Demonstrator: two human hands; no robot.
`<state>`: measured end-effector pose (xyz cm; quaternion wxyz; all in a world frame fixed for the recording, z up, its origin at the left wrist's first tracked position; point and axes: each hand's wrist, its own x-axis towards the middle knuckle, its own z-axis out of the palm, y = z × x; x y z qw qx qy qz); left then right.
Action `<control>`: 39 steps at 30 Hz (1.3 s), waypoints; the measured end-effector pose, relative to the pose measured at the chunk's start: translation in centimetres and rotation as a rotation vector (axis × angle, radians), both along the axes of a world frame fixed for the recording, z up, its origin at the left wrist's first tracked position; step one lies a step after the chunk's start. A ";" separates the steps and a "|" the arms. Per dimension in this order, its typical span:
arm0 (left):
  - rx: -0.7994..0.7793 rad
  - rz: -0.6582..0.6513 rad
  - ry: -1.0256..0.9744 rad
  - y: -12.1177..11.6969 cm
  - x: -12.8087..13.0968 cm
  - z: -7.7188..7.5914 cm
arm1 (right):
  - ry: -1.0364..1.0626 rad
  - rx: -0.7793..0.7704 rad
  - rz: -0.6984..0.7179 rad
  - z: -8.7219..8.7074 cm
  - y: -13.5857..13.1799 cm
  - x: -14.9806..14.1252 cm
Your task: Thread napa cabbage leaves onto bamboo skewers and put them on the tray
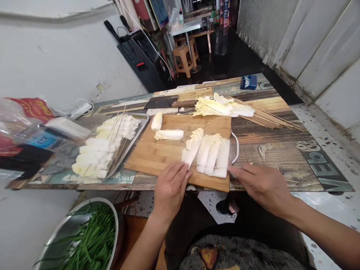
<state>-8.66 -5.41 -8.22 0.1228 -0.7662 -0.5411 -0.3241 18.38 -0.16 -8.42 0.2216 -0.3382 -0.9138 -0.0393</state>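
Apparently mid-lineup, L hand [172, 187] pinched a napa cabbage strip [193, 146], R hand [262, 183] bunched, contents unclear, next move prob. needing flush edges.

Food-preparation room, cutting board [148, 160], cleaver [161, 102], tray [144, 120] of skewered cabbage [94, 150], basin [116, 221] of greens [86, 244], plastic stools [182, 58]

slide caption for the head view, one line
Left hand at a cabbage strip, right hand beside a row of strips on a wooden cutting board.
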 end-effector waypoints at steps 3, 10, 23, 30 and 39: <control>-0.021 0.007 0.010 -0.2 -0.2 -0.5 | 0.031 -0.017 0.009 -0.1 -0.1 0.1; -0.018 0.004 0.011 -0.6 -0.2 -1.0 | 0.060 -0.014 0.026 -0.6 0.0 0.2; -0.036 0.038 0.056 -1.1 0.4 -1.4 | -0.020 -0.024 0.042 0.5 -0.3 0.5; -0.039 0.033 0.034 -0.9 0.4 -1.2 | -0.040 -0.001 0.026 0.9 -0.4 0.3; -0.050 0.044 0.022 -1.0 0.6 -1.1 | -0.042 0.004 0.020 0.9 -0.7 0.2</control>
